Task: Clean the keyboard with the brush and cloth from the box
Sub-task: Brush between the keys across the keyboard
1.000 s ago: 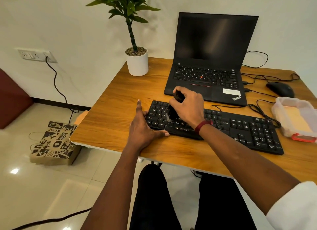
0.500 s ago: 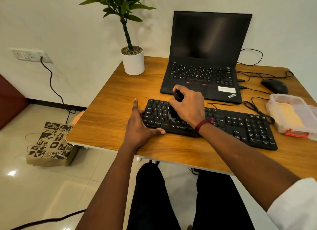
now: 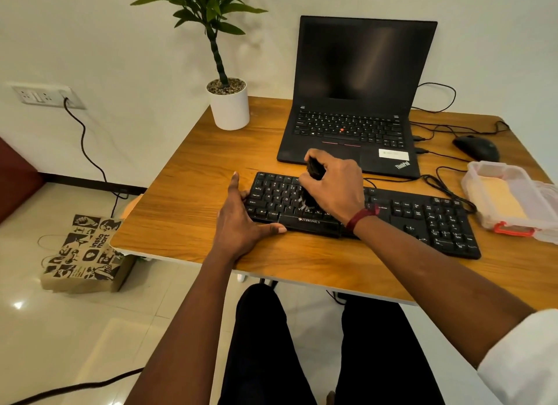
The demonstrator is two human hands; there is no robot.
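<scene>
A black keyboard (image 3: 422, 220) lies across the wooden desk in front of me. My right hand (image 3: 335, 187) grips a black brush (image 3: 314, 170), its bristles pressed on the keys of the left half. My left hand (image 3: 238, 223) lies flat with spread fingers against the keyboard's left end, thumb along the front edge. At the right stands the clear plastic box (image 3: 483, 190) with a yellow cloth (image 3: 501, 197) inside.
A black laptop (image 3: 356, 102) stands open behind the keyboard. A potted plant (image 3: 229, 102) is at the back left, a black mouse (image 3: 477, 148) and cables at the back right. A printed paper bag (image 3: 84, 253) sits on the floor left of the desk.
The brush hand has shifted slightly over the left keys. My left hand stays at the keyboard's end. The view has drifted a little.
</scene>
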